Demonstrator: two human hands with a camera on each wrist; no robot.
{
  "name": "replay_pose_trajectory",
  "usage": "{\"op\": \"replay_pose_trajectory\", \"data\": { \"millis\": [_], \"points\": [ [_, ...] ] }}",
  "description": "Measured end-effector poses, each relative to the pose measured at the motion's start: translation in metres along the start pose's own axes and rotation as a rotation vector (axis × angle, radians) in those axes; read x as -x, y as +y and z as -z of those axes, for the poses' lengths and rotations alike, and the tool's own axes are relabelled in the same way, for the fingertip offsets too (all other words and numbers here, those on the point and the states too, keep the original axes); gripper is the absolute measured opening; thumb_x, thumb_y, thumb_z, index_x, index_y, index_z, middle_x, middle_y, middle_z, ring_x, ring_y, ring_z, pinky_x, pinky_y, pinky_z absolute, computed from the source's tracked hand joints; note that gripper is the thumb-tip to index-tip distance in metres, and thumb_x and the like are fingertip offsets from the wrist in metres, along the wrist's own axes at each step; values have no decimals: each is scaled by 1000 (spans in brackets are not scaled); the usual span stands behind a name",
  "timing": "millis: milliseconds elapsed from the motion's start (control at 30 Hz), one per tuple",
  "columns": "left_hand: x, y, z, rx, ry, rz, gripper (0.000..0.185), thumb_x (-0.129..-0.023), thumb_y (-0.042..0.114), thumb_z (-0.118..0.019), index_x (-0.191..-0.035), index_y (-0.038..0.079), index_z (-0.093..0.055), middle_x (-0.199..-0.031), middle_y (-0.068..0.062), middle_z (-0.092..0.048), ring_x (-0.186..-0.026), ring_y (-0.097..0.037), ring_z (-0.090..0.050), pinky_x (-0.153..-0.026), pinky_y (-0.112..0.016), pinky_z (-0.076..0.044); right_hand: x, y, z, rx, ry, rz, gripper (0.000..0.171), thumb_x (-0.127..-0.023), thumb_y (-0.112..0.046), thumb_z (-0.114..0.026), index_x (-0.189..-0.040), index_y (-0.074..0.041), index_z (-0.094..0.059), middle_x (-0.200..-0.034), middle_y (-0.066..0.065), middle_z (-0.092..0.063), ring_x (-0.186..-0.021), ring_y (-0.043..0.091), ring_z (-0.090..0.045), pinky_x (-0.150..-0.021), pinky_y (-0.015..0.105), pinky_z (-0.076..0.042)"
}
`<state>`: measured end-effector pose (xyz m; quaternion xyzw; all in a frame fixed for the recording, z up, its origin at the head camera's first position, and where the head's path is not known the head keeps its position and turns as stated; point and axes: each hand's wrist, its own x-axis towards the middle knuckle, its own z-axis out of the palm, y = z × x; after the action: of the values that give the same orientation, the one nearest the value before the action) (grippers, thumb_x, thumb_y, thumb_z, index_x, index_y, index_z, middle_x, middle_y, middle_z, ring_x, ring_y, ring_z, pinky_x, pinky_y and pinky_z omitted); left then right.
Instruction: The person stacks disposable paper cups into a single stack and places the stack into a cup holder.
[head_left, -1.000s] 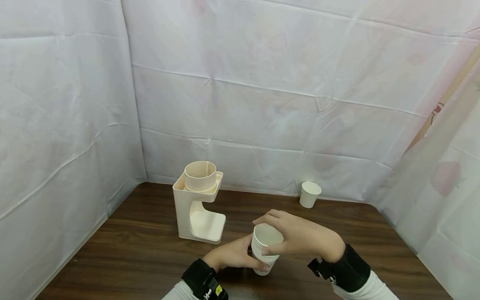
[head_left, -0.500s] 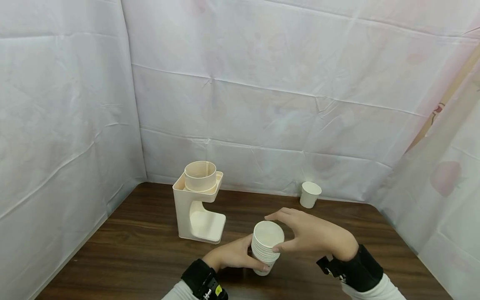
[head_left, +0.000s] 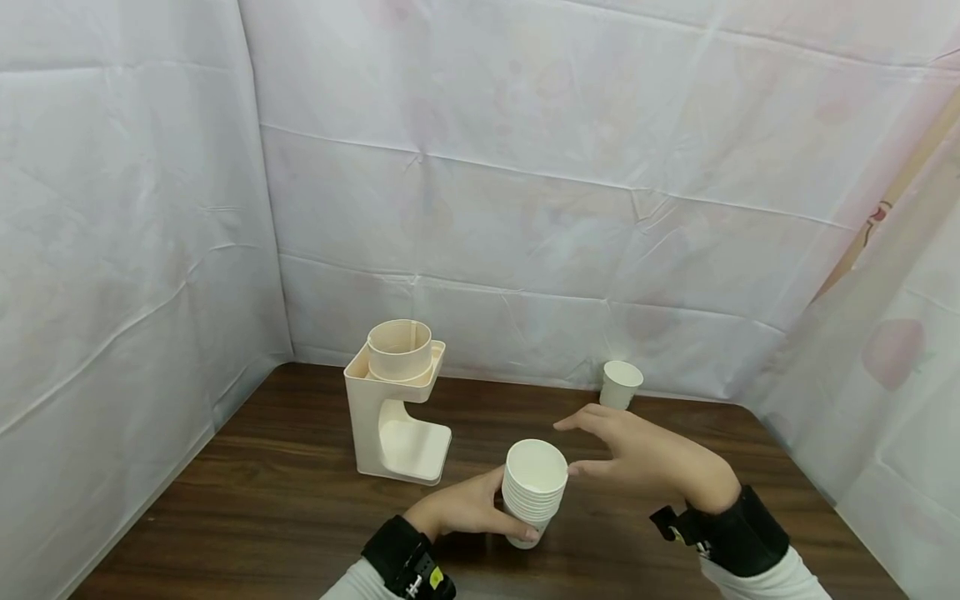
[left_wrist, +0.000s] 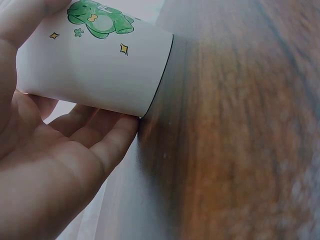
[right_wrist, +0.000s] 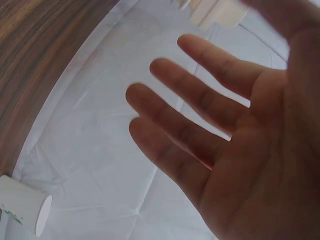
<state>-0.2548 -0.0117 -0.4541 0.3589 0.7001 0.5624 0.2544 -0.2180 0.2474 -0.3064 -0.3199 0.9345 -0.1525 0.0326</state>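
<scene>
A stack of white paper cups (head_left: 534,483) stands upright on the table in the head view, several rims nested one in another. My left hand (head_left: 472,507) grips the lower part of the stack, fingers behind and thumb in front. In the left wrist view the bottom paper cup (left_wrist: 95,65) bears a green cartoon animal and small yellow stars, its base right at the wood. My right hand (head_left: 645,454) is just right of the stack, holding nothing, thumb tip close to the top rim. The right wrist view shows its fingers (right_wrist: 185,120) spread and gently bent.
A cream cup holder (head_left: 401,408) with a round tube on top stands left of the stack. One single paper cup (head_left: 621,383) sits at the back right of the dark wooden table (head_left: 285,500), near the white cloth (head_left: 525,208) hung behind.
My right hand has come off the rim of the stack and moved right, its fingers opening away. The left hand keeps its grip, and the stack stays in place.
</scene>
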Motion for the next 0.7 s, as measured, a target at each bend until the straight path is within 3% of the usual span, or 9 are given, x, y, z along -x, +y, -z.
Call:
{"op": "replay_pose_trajectory", "data": {
  "millis": [267,433,700],
  "points": [
    [0,0,0,-7,8,12,77,-83,19,-84,-146,29,-41,-129,11,-59,-123,-10,-51,-109,-47,-31,-2,18,1,20,40,52,48,-97,-43,-67,-134,-15,-59,-129,-3,-59,-120,23,-57,-93,45,-50],
    [0,0,-1,-4,11,6,77,-83,19,-84,-146,29,-41,-129,11,-60,-124,-10,-51,-110,-47,-29,-5,29,1,16,60,4,45,-97,-41,-66,-134,-15,-60,-132,2,-59,-122,27,-56,-94,47,-49],
    [1,1,-1,-5,10,-1,76,-83,18,-84,-145,28,-42,-127,11,-61,-123,-9,-52,-108,-41,-31,-11,55,-3,34,190,-4,38,-96,-23,-70,-130,-8,-61,-132,11,-59,-118,35,-59,-94,51,-49]
  ]
}}
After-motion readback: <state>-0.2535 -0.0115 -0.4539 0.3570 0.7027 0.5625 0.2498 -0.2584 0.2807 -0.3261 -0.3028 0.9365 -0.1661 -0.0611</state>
